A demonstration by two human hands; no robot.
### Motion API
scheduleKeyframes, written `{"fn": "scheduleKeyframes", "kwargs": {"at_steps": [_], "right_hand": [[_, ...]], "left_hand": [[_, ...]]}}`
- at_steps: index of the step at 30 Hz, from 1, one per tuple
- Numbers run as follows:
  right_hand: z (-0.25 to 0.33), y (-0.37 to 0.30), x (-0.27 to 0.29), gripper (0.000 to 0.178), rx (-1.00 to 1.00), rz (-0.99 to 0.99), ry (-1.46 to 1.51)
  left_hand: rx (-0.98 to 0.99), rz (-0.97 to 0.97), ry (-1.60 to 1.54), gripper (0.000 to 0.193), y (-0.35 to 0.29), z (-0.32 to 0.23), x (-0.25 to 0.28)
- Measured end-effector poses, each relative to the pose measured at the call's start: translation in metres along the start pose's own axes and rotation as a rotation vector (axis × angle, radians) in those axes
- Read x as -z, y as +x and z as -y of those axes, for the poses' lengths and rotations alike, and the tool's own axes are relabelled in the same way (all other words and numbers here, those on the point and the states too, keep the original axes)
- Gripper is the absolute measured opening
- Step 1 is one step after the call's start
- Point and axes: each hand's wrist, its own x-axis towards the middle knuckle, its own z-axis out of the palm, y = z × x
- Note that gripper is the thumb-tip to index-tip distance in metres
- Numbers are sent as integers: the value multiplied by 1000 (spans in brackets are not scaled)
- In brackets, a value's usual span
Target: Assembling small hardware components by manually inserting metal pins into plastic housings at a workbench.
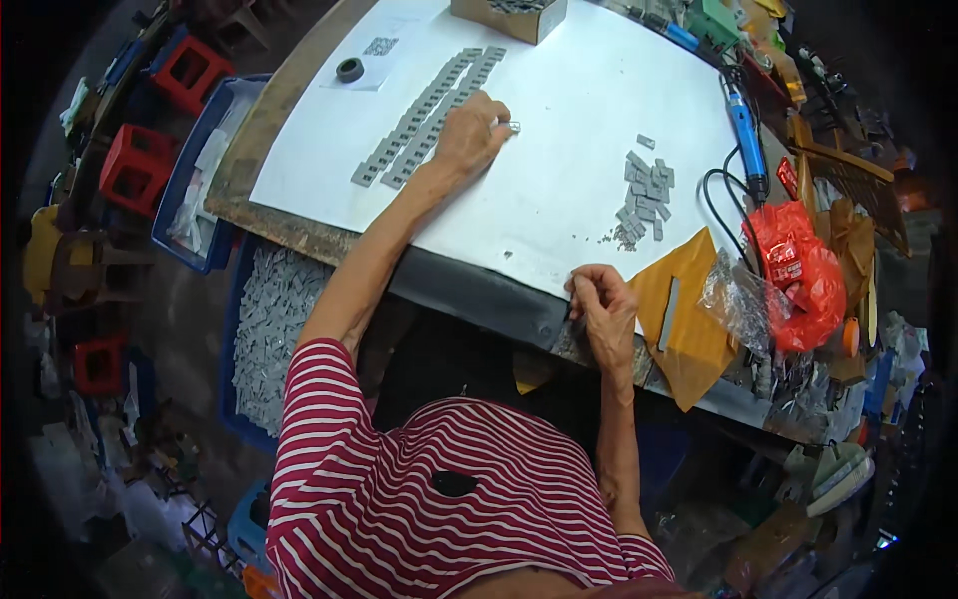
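My left hand [467, 137] is over the white sheet [559, 200], beside two long slanting rows of small grey slotted pieces [414, 130]. Its thumb and fingers pinch a small grey piece [514, 128], whose pale edge juts out at the fingertips. The hand covers part of the nearer row. My right hand [606, 307] rests at the table's front edge, thumb and fingers drawn together; whatever may be between them is too small to make out. To the right lies a loose heap of flat grey pieces [649, 190], with tiny bits scattered at its near end.
A blue electric screwdriver [743, 125] with a black cord lies right, near a red plastic bag [798, 275] and a yellow envelope [689, 314]. Black tape [349, 70] and an open cardboard box [509, 18] are at the back. A blue crate [269, 339] of grey parts stands lower left.
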Motion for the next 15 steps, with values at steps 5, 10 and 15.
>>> {"fn": "scheduleKeyframes", "kwargs": {"at_steps": [5, 10, 15], "right_hand": [[1, -2, -2, 10, -5, -19, -24], [-3, -5, -3, 10, 2, -42, -82], [-6, -10, 2, 8, -48, -36, -103]], "left_hand": [[28, -98, 114, 15, 44, 23, -17], [26, -161, 300, 14, 73, 44, -30], [14, -82, 285, 12, 93, 55, -43]]}}
